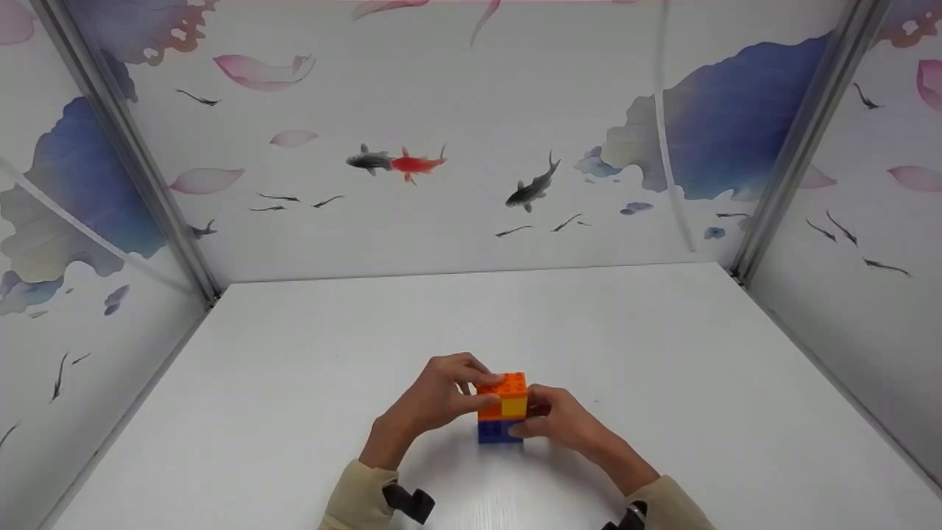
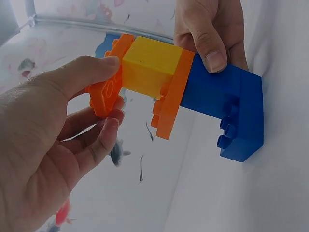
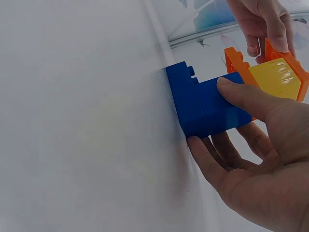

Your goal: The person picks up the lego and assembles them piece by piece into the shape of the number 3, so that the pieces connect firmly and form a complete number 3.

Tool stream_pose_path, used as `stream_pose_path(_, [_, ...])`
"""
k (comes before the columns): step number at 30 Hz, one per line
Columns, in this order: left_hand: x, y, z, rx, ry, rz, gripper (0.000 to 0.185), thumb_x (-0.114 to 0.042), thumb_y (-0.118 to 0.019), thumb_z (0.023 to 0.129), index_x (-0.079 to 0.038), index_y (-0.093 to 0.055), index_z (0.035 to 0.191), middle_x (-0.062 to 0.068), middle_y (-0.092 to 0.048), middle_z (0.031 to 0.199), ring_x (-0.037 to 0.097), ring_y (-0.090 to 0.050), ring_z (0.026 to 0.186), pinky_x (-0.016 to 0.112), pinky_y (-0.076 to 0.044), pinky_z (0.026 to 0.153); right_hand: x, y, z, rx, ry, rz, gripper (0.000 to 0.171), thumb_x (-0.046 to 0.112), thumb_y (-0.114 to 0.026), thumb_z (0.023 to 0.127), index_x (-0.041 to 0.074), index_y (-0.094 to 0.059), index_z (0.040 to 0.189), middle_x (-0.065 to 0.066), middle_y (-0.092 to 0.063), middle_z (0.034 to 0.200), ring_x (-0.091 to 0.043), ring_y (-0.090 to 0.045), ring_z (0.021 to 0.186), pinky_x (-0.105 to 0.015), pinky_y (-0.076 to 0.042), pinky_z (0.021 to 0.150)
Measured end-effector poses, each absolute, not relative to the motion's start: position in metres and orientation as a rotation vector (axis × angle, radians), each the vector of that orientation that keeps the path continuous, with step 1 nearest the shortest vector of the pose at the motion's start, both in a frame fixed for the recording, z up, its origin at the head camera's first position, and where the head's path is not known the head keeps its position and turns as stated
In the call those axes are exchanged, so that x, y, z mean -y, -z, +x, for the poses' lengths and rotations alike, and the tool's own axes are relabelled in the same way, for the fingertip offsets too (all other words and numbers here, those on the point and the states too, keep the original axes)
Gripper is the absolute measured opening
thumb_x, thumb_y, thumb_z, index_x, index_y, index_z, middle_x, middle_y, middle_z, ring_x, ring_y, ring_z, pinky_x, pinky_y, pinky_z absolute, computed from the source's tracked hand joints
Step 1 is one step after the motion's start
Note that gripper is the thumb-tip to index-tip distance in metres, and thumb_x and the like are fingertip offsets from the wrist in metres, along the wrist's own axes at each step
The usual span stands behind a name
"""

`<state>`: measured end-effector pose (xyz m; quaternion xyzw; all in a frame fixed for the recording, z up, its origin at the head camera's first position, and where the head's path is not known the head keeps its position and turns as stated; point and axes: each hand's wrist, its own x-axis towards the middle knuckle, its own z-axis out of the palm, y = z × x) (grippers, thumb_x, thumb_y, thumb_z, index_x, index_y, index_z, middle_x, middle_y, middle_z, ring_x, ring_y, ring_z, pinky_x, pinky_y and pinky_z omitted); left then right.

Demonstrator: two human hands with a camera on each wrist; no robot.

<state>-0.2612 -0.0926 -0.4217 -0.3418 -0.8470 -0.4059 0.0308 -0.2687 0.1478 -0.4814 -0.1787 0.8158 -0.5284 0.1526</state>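
A stack of toy building bricks stands on the white table. At its base lies a long blue brick (image 2: 252, 116), with a shorter blue brick (image 2: 205, 92) on top. Above come a thin orange plate (image 2: 169, 113), a yellow brick (image 2: 147, 67) and, topmost, another thin orange plate (image 2: 103, 96). Thumb and fingers of my left hand (image 1: 441, 390) pinch the top orange plate, which overhangs the yellow brick. From the right, my right hand (image 1: 567, 423) grips the blue part low down; its thumb lies on the shorter blue brick (image 3: 217, 104).
The white table (image 1: 294, 353) spreads around the stack. Printed panels form a back wall (image 1: 456, 235) and side walls, joined by metal posts (image 1: 802, 162) at the corners. Black straps (image 1: 411, 502) sit at both wrists.
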Motion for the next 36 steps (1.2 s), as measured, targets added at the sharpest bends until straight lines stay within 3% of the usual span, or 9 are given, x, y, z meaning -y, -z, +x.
stream_pose_path(10, [0.093, 0.418, -0.260, 2.648, 1.115, -1.130, 0.031, -0.024, -0.070, 0.095, -0.017, -0.072, 0.124, 0.006, -0.063, 0.103, 0.009, -0.051, 0.086, 0.016, -0.049, 0.070, -0.149, 0.481, -0.268, -2.336, 1.521, -0.530, 0.044, 0.024, -0.077, 0.088, 0.012, -0.065, 0.128, -0.006, -0.069, 0.121, -0.021, -0.063, 0.108, -0.047, -0.052, 0.104])
stream_pose_path(15, [0.094, 0.416, -0.259, 2.671, 1.085, -1.144, 0.032, -0.024, -0.070, 0.095, -0.018, -0.071, 0.126, 0.007, -0.062, 0.105, 0.012, -0.054, 0.089, 0.017, -0.050, 0.074, -0.148, 0.482, -0.269, -2.326, 1.518, -0.506, 0.043, 0.025, -0.078, 0.087, 0.012, -0.065, 0.126, -0.004, -0.069, 0.119, -0.020, -0.063, 0.107, -0.046, -0.052, 0.103])
stream_pose_path(20, [0.093, 0.415, -0.257, 2.698, 1.010, -1.129, 0.032, -0.023, -0.069, 0.095, -0.019, -0.071, 0.126, 0.006, -0.062, 0.106, 0.014, -0.057, 0.092, 0.025, -0.056, 0.079, -0.147, 0.482, -0.269, -2.336, 1.519, -0.497, 0.041, 0.025, -0.078, 0.087, 0.011, -0.066, 0.124, -0.004, -0.069, 0.118, -0.020, -0.062, 0.105, -0.044, -0.052, 0.102])
stream_pose_path(28, [0.090, 0.405, -0.253, 2.738, 0.840, -1.115, 0.030, -0.021, -0.068, 0.095, -0.020, -0.073, 0.124, 0.006, -0.059, 0.100, 0.024, -0.061, 0.088, 0.019, -0.048, 0.074, -0.147, 0.481, -0.267, -2.354, 1.526, -0.510, 0.041, 0.021, -0.077, 0.087, 0.009, -0.065, 0.125, -0.005, -0.069, 0.118, -0.020, -0.063, 0.104, -0.044, -0.054, 0.099])
stream_pose_path(36, [0.086, 0.394, -0.252, 2.879, 0.857, -1.052, 0.027, -0.017, -0.069, 0.094, -0.016, -0.075, 0.121, 0.004, -0.059, 0.098, 0.011, -0.053, 0.082, 0.018, -0.048, 0.073, -0.145, 0.480, -0.266, -2.362, 1.515, -0.485, 0.043, 0.022, -0.078, 0.087, 0.010, -0.066, 0.126, -0.005, -0.070, 0.118, -0.020, -0.063, 0.105, -0.045, -0.053, 0.101])
